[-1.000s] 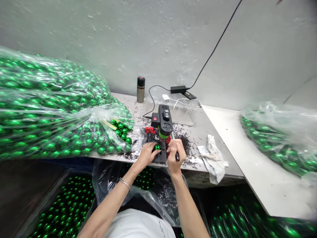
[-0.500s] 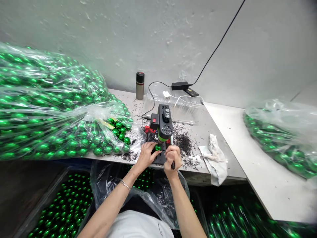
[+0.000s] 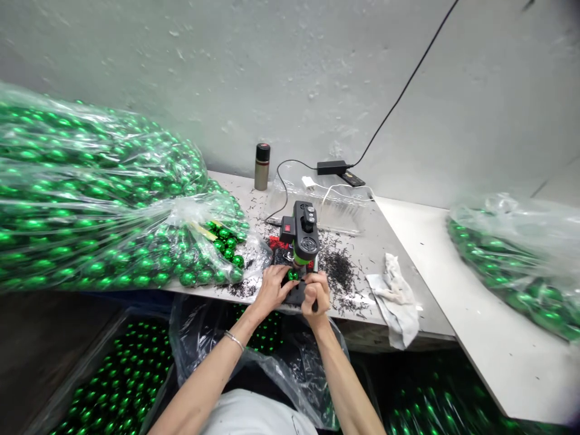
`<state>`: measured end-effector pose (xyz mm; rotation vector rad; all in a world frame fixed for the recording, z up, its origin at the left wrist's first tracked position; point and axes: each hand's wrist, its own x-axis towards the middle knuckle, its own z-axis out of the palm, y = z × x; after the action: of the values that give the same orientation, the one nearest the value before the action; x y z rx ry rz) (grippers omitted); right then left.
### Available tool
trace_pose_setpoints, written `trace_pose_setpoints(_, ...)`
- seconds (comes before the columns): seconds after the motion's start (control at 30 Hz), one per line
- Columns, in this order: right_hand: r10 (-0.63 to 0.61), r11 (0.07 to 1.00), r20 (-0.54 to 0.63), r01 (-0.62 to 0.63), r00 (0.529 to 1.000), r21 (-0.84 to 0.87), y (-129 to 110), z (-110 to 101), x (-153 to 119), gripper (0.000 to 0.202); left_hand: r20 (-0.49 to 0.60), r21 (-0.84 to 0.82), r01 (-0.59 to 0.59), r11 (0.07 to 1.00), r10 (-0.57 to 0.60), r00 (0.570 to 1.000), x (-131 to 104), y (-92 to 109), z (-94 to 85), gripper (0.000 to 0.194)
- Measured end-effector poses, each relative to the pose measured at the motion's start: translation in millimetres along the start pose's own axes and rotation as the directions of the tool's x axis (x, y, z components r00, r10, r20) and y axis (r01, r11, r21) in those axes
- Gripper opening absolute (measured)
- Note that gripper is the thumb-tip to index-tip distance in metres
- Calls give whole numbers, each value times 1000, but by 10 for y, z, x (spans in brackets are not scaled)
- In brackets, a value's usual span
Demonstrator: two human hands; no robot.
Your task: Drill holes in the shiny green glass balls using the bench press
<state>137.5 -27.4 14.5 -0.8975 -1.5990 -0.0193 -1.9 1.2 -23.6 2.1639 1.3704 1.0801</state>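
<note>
A shiny green ball (image 3: 292, 275) sits under the head of a small black bench drill (image 3: 306, 235) with a lime green band. My left hand (image 3: 272, 287) holds the ball from the left side, thumb and fingers around it. My right hand (image 3: 316, 293) is wrapped round the drill's lever, whose black grip (image 3: 315, 306) shows below the fist. Where the tool's tip meets the ball is too small to make out. Black shreds (image 3: 339, 270) and red bits (image 3: 277, 243) lie around the drill's base.
A large clear bag of green balls (image 3: 99, 199) fills the left; another bag (image 3: 512, 272) lies on the white table (image 3: 489, 338) at right. Behind the drill are a flask (image 3: 262, 168), a clear plastic tray (image 3: 348, 220) and a power adapter (image 3: 333, 167). A white cloth (image 3: 395, 302) hangs over the front edge.
The whole view has shifted slightly, so things appear a little lower and further right. Both hands keep their places on the ball and the lever.
</note>
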Motion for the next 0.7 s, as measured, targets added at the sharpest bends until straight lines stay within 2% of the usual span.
trace_pose_setpoints(0.1,-50,998,-95,55,994,43,-112,-57,167,28,-11,-9,6,1000,-6,1000,32,-4,15,31)
trace_pose_setpoints(0.2,66,996,-110,-58,992,74,-298,-128,419,32,-35,-36,15,999,-16,999,16,5,21,30)
trace_pose_setpoints(0.3,183,980,-89,-175,979,93,-451,-184,605,34,-51,-65,-17,998,14,999,-151,35,-29,31)
trace_pose_setpoints(0.43,179,980,-87,-169,980,106,-471,-184,564,35,-18,-16,-93,996,93,996,-494,52,-208,45)
trace_pose_setpoints(0.5,162,983,-103,-151,981,106,-419,-153,470,34,-15,45,-100,994,100,995,-543,21,-346,53)
trace_pose_setpoints(0.6,144,985,-142,-129,979,114,-343,-104,363,33,-98,208,-4,978,25,995,-324,-86,-628,41)
trace_pose_setpoints(0.63,144,985,-150,-126,978,119,-328,-93,346,32,-132,285,59,957,-22,991,-189,-130,-735,35)
trace_pose_setpoints(0.7,143,984,-157,-123,977,131,-316,-82,334,31,-132,454,208,866,-165,977,115,-216,-943,32)
